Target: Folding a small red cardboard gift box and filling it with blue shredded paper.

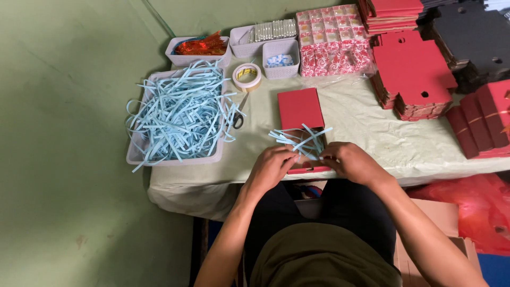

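Cloth-covered table (372, 133): 1 open red box (300, 114), 2 hands, left hand (271, 167) and right hand (350, 161), fingers pinching blue paper strips (300, 139).

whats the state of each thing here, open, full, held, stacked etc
red box: open, lid up, on the table
blue strips: small bunch in the box, both hands on it
left hand: fingers on the strips
right hand: fingers on the strips
big basket: heaped with blue strips, some spilling over
tape roll: lying flat
scissors: lying on the table, untouched
flat red boxes: unfolded, stacked
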